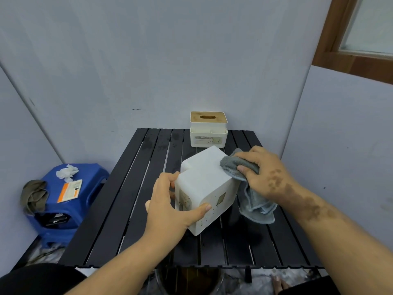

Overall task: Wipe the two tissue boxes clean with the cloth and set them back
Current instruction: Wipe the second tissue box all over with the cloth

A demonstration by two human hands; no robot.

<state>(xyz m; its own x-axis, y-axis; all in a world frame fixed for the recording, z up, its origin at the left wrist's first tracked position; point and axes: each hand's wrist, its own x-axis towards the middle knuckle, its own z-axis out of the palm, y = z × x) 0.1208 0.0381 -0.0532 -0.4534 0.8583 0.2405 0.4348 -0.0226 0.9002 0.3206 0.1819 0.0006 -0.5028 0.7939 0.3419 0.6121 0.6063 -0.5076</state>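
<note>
Currently our left hand (168, 206) grips the tilted tissue box (205, 189) above the table (119, 209); our right hand (262, 171) clutches the cloth (240, 168), pressing its upturned underside. Hard rubbing might twist it loose.

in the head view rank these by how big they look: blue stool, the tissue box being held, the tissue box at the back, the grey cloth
1. blue stool
2. held tissue box, though it is nearer the camera
3. and 4. back tissue box and grey cloth look alike; the cloth is bunched and partly covered by the right hand, so no ranking.

Blue stool (70, 201) with crumpled tissue (66, 172) beside black slatted table (119, 220)
</note>
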